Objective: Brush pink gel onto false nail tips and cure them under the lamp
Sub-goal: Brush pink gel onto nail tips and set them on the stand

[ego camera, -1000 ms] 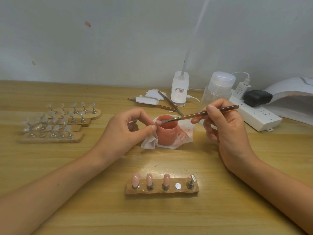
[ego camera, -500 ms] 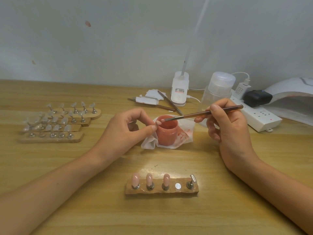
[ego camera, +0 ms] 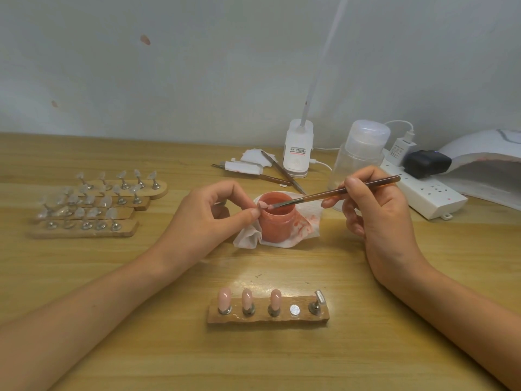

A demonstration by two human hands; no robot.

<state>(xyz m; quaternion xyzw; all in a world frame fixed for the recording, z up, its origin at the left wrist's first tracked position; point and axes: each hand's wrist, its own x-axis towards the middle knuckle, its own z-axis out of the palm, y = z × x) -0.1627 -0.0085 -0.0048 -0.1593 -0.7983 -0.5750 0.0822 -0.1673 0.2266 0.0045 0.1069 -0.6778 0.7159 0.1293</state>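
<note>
COUNTER, MID-COAT: My left grip [ego camera: 208, 218] pinches one false nail tip [ego camera: 263, 205] between thumb and forefinger, just over the 9 o'clock rim of the open pink gel jar [ego camera: 275, 225]. My right grip [ego camera: 375, 213] is clamped pen-fashion on one brush [ego camera: 335, 191], whose bristles touch the held tip above the jar's mouth. The jar stands on one white tissue [ego camera: 306, 225], smeared pink, spreading toward 3 o'clock and bunched at 7 o'clock.

At 6 o'clock from the jar, nearest me on the counter [ego camera: 366, 348], lies one wooden holder strip [ego camera: 267, 318] with five places. It carries three pink-coated tips [ego camera: 247, 299] upright on stands at its left, then one bare metal disc [ego camera: 294, 309], then one tipless metal stand [ego camera: 317, 303] at the right end. At 9 o'clock, well apart, four more wooden strips [ego camera: 84, 231] lie in staggered rows, carrying clear tips on stands; the tips are too blurred to count.

Behind the jar, at 12 o'clock, two slim tools [ego camera: 282, 172] lie angled toward each other beside white scraps. Just right of them stands one white clip-light base [ego camera: 297, 149], its stalk rising out of frame. At 1 o'clock, one clear bottle [ego camera: 363, 142] with a domed cap is partly hidden by my right fingers. At 2 o'clock, one white power strip [ego camera: 423, 197] holds two plugs, one white [ego camera: 400, 146] and one black [ego camera: 425, 163]. Beyond it sits the curing lamp [ego camera: 479, 153], cut off by the frame edge. My right grip and the brush handle lie between the jar and the lamp.
</note>
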